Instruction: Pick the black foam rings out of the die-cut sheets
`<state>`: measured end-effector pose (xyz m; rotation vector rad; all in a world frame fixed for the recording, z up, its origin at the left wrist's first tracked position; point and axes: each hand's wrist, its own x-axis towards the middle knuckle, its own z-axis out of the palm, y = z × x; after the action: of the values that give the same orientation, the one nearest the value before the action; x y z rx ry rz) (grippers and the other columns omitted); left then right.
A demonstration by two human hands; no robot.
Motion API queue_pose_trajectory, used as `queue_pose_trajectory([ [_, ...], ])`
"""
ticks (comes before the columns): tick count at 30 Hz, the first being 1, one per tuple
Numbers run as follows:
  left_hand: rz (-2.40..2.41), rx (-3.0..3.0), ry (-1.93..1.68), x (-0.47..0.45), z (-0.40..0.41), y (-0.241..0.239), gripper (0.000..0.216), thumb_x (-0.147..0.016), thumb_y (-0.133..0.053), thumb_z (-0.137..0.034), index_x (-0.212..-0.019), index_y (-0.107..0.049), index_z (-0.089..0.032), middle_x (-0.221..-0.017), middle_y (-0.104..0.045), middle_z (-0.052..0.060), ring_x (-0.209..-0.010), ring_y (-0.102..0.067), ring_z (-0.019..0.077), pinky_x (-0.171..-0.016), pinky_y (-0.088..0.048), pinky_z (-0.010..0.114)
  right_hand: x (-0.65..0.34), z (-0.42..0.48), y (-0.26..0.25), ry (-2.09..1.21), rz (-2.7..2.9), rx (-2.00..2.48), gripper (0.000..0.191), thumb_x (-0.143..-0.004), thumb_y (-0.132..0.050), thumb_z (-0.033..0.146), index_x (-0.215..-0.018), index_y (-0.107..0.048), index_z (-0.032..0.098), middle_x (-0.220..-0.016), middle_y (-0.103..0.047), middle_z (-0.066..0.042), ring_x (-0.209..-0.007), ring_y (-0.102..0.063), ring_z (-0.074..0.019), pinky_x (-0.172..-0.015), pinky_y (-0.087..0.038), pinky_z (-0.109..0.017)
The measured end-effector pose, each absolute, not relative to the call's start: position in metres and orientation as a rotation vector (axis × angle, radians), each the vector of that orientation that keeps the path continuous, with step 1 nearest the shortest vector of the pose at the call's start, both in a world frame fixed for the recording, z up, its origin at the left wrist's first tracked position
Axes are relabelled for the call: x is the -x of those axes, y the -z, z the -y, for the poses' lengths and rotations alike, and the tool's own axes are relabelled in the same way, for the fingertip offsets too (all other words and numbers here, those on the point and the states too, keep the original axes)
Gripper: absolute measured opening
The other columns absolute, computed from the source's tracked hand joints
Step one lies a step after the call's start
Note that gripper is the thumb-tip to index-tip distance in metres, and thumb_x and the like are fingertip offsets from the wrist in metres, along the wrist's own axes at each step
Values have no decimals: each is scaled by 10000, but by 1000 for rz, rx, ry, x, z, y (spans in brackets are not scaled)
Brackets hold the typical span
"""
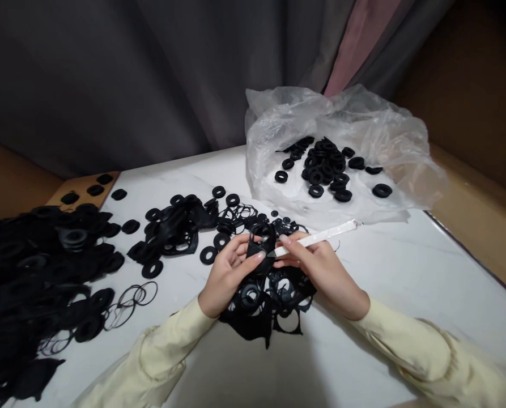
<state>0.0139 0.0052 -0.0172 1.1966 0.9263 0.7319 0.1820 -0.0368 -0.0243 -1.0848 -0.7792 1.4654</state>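
Near the middle of the table, my left hand pinches a black rubber ring between thumb and fingers. A thin skirt of rubber seems to hang from it. My right hand is closed around a slim white-handled knife, held like a pen. The knife's small grey tip points left and meets the rubber close to my left thumb; whether it is cutting in cannot be made out. Directly below both hands lie black rubber scraps with round holes. My fingers cover part of the ring.
A large heap of black rubber rings fills the left side, with thin rubber loops beside it. A smaller pile lies left of centre. Several rings rest on an open clear plastic bag at the back right. The white tabletop ends at a grey curtain.
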Motion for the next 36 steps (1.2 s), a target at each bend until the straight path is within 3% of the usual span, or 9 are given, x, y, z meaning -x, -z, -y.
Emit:
queue_pose_trajectory([
  [6,-935,-1206,-721,-14,-6,17,287,-789,-674,-275,-1043,-562,-205,-916,-651,14,-813,-617,132,-718,-468,224,-184,37,22,-1406,906,1193,300,-831,-570,459,-742,-593,173,-717,-589,13,-652,-646,-129,-629,-471,-245],
  [16,-945,-1168,-732,-14,-5,16,304,-768,-678,-277,-1033,-556,-190,-924,-653,37,-814,-622,160,-708,-473,246,-184,38,22,-1410,878,1169,311,-822,-567,474,-742,-589,173,-735,-584,2,-669,-648,-147,-641,-486,-264],
  [22,-947,-1083,-768,-20,-3,13,389,-752,-701,-265,-977,-386,-227,-825,-635,-22,-631,-603,102,-589,-467,216,-186,38,20,-1311,938,1233,294,-837,-568,441,-697,-581,183,-668,-595,21,-670,-659,-148,-659,-451,-259],
  [26,-987,-1104,-756,-21,-5,14,379,-756,-686,-359,-933,-381,-222,-708,-586,-62,-547,-533,70,-518,-406,180,-185,39,20,-1232,960,1266,262,-830,-578,435,-730,-609,195,-635,-634,17,-684,-658,-161,-669,-451,-270],
  [29,-1062,-1126,-792,-20,-6,18,354,-776,-651,-417,-917,-393,-220,-711,-568,-63,-597,-527,72,-568,-405,184,-184,41,19,-1166,993,1287,249,-833,-577,419,-735,-632,197,-642,-656,7,-679,-653,-162,-649,-461,-267],
  [33,-1109,-1139,-971,-17,-8,23,378,-747,-678,-418,-886,-377,-236,-903,-581,-27,-775,-559,111,-708,-430,234,-184,42,14,-1062,1049,1309,250,-852,-557,389,-712,-647,202,-671,-672,-6,-684,-633,-154,-633,-468,-260],
  [36,-1128,-1373,-905,-14,-8,21,286,-799,-604,-451,-795,-450,-209,-789,-542,-24,-755,-520,131,-703,-407,240,-184,43,11,-1041,1051,1303,244,-857,-550,381,-715,-646,207,-678,-670,-5,-682,-623,-150,-629,-468,-258],
])
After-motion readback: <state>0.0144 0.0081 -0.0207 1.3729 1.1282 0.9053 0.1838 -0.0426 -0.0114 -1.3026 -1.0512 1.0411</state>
